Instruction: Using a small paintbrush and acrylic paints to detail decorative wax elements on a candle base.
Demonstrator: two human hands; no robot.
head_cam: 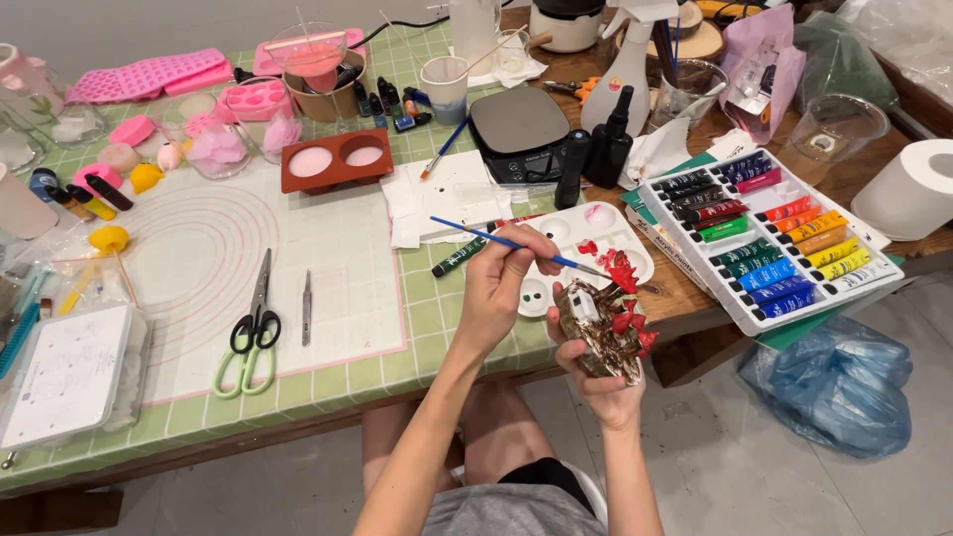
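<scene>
a blue-handled paintbrush [516,244] is gripped by the left hand [504,281], whose fingers are closed around the handle; the brush tip is directed to the red parts of a small brown model house [602,323]. the house is held in the right hand [596,372], with the fingers wrapped around its underside, just over the table edge and in front of a white paint palette [581,236]. red flowers [625,278] are seen on the top and the side of the house, and a white window on its wall.

to the right of the palette a white tray of acrylic paint tubes [769,238] in many colours is placed. behind the palette a black kitchen scale [518,127] and two black bottles [596,154] are standing. a green paint tube [459,256] lies just beside the left hand. farther left, on a pink-lined silicone mat [328,258], green-handled scissors [252,328] and tweezers [307,308] are laid near each other. a brown mould with two pink rounds [336,159] is set at the far edge of the mat. a blue plastic bag [839,382] lies on the floor.
</scene>
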